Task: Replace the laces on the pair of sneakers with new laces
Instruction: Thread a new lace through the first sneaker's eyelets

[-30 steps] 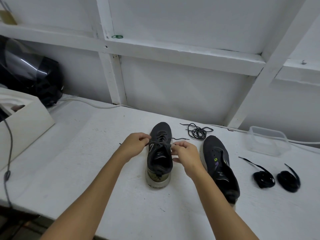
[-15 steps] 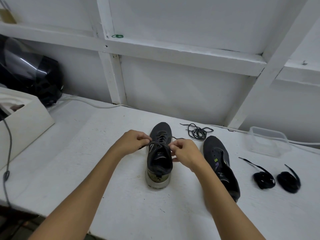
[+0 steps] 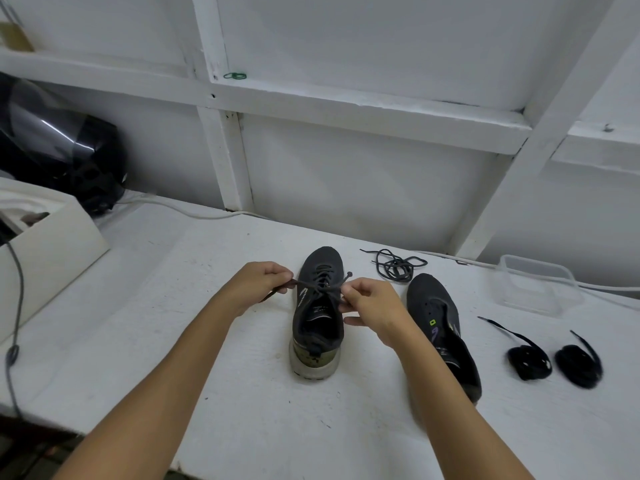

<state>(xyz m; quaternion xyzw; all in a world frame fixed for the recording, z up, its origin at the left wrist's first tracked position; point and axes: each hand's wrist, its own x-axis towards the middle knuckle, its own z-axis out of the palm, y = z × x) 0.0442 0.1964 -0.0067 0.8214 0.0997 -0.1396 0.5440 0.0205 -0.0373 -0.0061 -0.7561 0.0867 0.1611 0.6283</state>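
Sneaker [image 3: 318, 308] at frame centre, lace [image 3: 320, 286] held taut by both hands.
Left hand [image 3: 258, 284] and right hand [image 3: 372, 306] each pinch a lace end in curled fingers; shoe markings unreadable.

right sneaker [image 3: 446, 327] heel behind forearm, box [image 3: 52, 247] cropped

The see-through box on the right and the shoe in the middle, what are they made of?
The see-through box looks like thin clear plastic: the white table shows through its walls and its rim shines a little. The middle shoe looks like dark, dull woven cloth on top, with a paler sole that is probably rubber or foam, speckled and dirty at the heel.
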